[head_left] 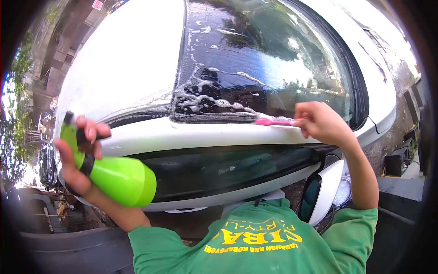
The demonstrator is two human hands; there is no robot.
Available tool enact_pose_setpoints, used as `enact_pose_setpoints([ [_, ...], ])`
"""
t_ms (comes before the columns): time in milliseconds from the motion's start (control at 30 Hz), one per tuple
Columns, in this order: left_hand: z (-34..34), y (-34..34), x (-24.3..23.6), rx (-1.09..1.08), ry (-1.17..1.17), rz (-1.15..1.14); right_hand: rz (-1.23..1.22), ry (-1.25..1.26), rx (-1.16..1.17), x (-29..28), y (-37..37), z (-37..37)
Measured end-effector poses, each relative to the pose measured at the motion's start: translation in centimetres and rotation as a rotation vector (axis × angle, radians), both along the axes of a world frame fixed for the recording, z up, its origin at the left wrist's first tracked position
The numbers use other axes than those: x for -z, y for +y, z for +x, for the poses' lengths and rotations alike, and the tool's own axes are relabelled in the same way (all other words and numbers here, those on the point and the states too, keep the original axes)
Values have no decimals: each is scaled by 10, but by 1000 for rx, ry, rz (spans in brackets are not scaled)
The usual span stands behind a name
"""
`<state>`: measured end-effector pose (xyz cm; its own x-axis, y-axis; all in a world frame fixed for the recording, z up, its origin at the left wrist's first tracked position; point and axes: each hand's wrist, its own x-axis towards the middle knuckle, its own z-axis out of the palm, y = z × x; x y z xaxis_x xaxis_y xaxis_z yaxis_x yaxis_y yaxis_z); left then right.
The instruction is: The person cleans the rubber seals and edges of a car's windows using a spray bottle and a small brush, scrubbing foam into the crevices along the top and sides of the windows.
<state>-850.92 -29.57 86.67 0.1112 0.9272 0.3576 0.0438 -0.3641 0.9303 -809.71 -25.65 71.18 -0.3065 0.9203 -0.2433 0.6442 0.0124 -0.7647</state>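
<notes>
My left hand [74, 172] is wrapped round the neck of a bright green spray bottle [122, 181], its fingers by the black trigger. The bottle is tilted, with its base toward my chest, and is held over the near side of a white car. In my right hand [323, 122] is a slim pink brush [276, 122] that looks like a toothbrush. Its head lies along the near edge of the car's windshield [269, 68], at the black trim. White soap foam [222, 104] streaks the glass, thickest at the near corner by the roof.
The white roof [123, 55] spreads to the left. Below the windshield pillar runs the dark side window [219, 171]. A white side mirror [326, 192] juts out by my right arm. Dark boxy objects [398, 160] stand beyond the car at the right.
</notes>
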Motion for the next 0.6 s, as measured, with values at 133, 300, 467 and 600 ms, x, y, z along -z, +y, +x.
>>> enact_pose_setpoints([
  [133, 4, -23, 45, -15, -16, -36, -173, 79, 182, 54, -40, 119],
  [300, 71, -38, 102, 68, -68, -171, 2, 211, 41, 49, -24, 64],
  [467, 85, -55, 136, 171, -42, -303, -276, 142, 366, 148, -50, 200],
  [600, 103, -50, 155, 268, -115, -355, -408, -71, 411, 176, -60, 285],
])
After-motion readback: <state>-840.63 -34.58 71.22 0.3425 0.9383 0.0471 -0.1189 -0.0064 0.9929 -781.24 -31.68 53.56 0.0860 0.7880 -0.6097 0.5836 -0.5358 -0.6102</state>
